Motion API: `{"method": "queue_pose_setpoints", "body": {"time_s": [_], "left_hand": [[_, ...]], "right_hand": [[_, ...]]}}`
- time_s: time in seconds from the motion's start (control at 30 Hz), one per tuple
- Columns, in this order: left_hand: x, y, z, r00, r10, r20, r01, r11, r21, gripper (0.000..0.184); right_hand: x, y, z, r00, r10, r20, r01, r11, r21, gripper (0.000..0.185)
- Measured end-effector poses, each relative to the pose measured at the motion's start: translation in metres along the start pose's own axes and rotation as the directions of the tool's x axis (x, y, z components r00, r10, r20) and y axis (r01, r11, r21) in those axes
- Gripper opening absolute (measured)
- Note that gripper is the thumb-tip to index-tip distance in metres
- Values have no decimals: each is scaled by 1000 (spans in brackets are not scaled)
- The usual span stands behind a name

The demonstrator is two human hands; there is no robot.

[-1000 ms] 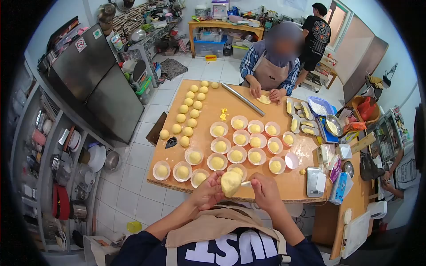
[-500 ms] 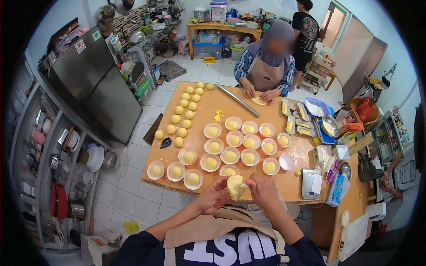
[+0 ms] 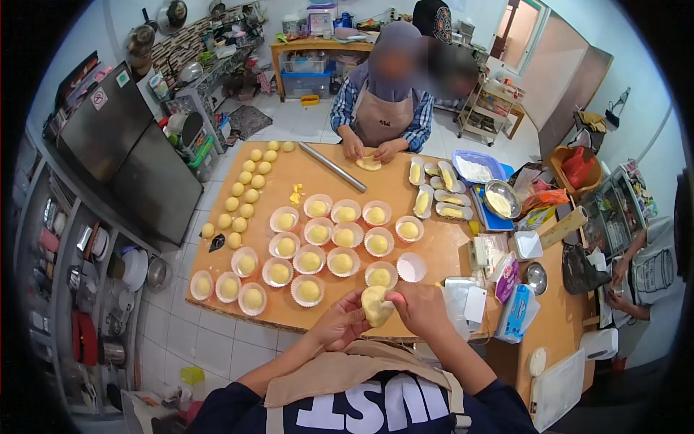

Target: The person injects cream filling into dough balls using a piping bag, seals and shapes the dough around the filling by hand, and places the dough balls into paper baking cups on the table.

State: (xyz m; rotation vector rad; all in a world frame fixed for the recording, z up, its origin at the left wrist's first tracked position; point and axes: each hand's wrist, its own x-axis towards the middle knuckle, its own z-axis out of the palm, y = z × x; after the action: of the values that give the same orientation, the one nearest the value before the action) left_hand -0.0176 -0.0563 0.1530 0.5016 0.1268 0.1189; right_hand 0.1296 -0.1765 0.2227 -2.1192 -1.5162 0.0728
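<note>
My left hand (image 3: 338, 322) holds a flattened, cupped piece of pale yellow dough (image 3: 376, 307) between thumb and fingers, above the table's near edge. My right hand (image 3: 423, 311) is closed at the dough's right side, its thumb side against the opening. A small pale tip shows between them, but what the right fingers hold is hidden. Just beyond, a dough ball in a paper cup (image 3: 381, 275) stands beside an empty paper cup (image 3: 412, 267). Several more filled cups (image 3: 309, 291) stand in rows to the left.
Bare dough balls (image 3: 238, 189) line the table's left side, near a metal rolling pin (image 3: 332, 167). Across the table, a co-worker (image 3: 379, 108) handles flat dough (image 3: 369, 164). At right are filled oblong cups (image 3: 454, 213), a metal bowl (image 3: 502, 199) and a tissue pack (image 3: 517, 313).
My view has swung right, so the table appears further left. Both hands remain at the dough, which is tilted slightly differently. The person in black has come nearer, bending behind the co-worker.
</note>
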Motion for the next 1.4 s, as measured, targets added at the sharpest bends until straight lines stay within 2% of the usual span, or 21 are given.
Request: {"method": "queue_pose_setpoints", "body": {"time_s": [0.13,0.23,0.33,0.43,0.53,0.63,0.73,0.83,0.93,1.03,1.13,1.23,1.33,1.4], "left_hand": [[15,-19,11,998,3,-70,-4,1000,-10,42],[19,-32,9,997,47,-63,-47,999,-12,43],[22,-34,11,995,19,-94,-21,1000,-17,45],[25,-33,17,990,48,-130,-50,999,-13,46],[29,-34,11,994,27,-104,-29,999,-24,47],[33,-34,17,997,54,-56,-55,998,-21,48],[32,-32,21,997,19,-81,-21,999,-28,48],[29,-27,22,1000,11,-29,-12,1000,-29,48],[23,-19,18,998,-24,-57,25,1000,18,48],[14,-13,12,999,-6,-35,8,999,46,48],[0,1,7,999,-1,-44,2,1000,14,47],[-15,14,-6,999,47,0,-47,999,26,46],[-34,31,-19,997,68,41,-69,997,25,45],[-47,42,-29,997,80,24,-80,997,23,45]], "right_hand": [[-5,21,-16,998,-31,51,32,999,-19,39],[-4,29,-21,991,-28,134,25,999,24,38],[0,31,-41,958,4,286,-31,996,89,28],[-4,37,-56,929,-8,369,-105,953,285,21],[-13,47,-56,941,-129,313,31,954,298,27],[-16,53,-54,963,-196,187,167,973,159,30],[-16,37,-74,925,-20,379,44,998,-55,18],[-16,31,-74,930,-48,365,117,979,-168,13],[-15,22,-69,931,-58,361,140,969,-206,15],[-15,20,-52,967,-124,221,165,970,-180,18],[-9,1,-43,953,-87,292,149,969,-196,22],[-3,-16,-30,950,-145,278,200,963,-179,19],[11,-39,-21,935,-315,161,342,923,-177,20],[16,-62,-16,947,-267,177,288,952,-104,21]]}}
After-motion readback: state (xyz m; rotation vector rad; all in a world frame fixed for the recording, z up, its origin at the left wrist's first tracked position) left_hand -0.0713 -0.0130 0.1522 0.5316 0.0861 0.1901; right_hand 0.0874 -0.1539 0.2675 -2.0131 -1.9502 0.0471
